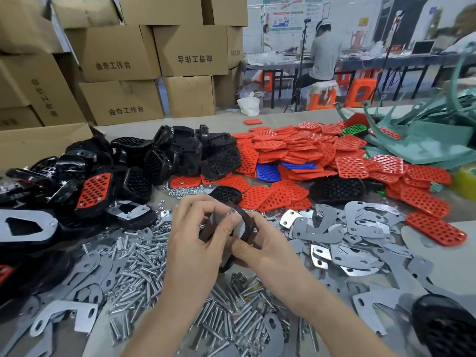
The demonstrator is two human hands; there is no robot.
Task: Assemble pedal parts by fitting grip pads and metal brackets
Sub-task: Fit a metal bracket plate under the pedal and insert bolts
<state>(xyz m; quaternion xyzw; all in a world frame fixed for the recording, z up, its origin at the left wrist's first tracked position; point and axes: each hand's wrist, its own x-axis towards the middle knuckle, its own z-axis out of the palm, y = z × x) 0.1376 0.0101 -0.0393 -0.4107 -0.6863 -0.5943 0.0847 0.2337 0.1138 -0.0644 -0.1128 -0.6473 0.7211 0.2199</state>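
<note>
Silver bolts (159,256) are lying in a big heap right under the arms, close by, so one is easy to grab.

Going from the left, finished pedals (94,188) with red faces are piling up at the far left of the bench (283,119), out of the way of the work. Just behind them, empty black shells (180,155) are waiting in a heap.

In the middle, the left hand (195,243) is wrapping its fingers over the top of a black pedal shell (247,224), and its thumb is pressing on the front. The right hand (262,253) is cupping the same shell from below and from the right, with its thumb pressing too. So each grip is closing tight on that one shell. The hands are holding it up above the bolts and tipping it toward the face, most likely so the person is seeing the holes while fitting a part in. Fingers are hiding which small part that is.

To the right, loose red pads (304,148) are spreading out at the back. Flat grey metal brackets (360,225) are lying just beside the right hand. Both heaps are sitting in easy reach for the next pedal. Green plastic pieces (425,143) are sitting at the far right, and nobody is touching them.
</note>
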